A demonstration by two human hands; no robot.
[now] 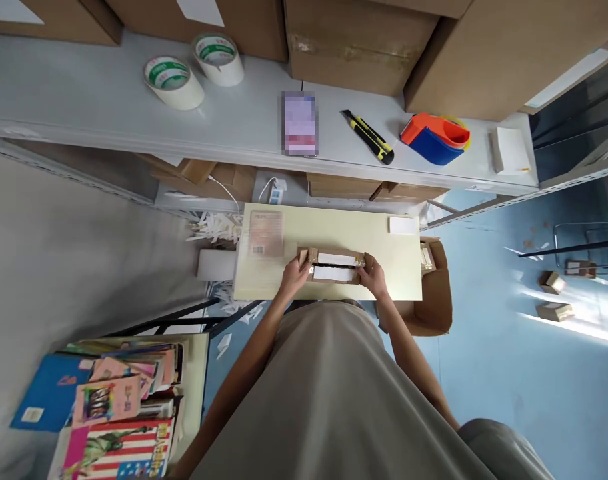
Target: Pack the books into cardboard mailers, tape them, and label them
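Note:
A small brown cardboard box (334, 273) with white strips and shiny tape at its ends lies at the front of the pale yellow tabletop (334, 227). A dark gap runs lengthwise between the two white strips. My left hand (294, 277) is closed on the box's left end, with the thumb near the taped corner. At the opposite end my right hand (374, 277) grips the right corner. The undersides of the box and some fingertips are hidden. A clear printed plastic sheet or bag (267, 233) lies left of the box, and a white card (403, 226) lies at the back right.
On the grey shelf (249, 133) are tape rolls (181, 93), a phone (299, 125), a yellow-black utility knife (369, 138), an orange-blue tape dispenser (437, 139) and large cartons (354, 53). An open carton (439, 293) stands at right. Books (109, 400) are piled at lower left.

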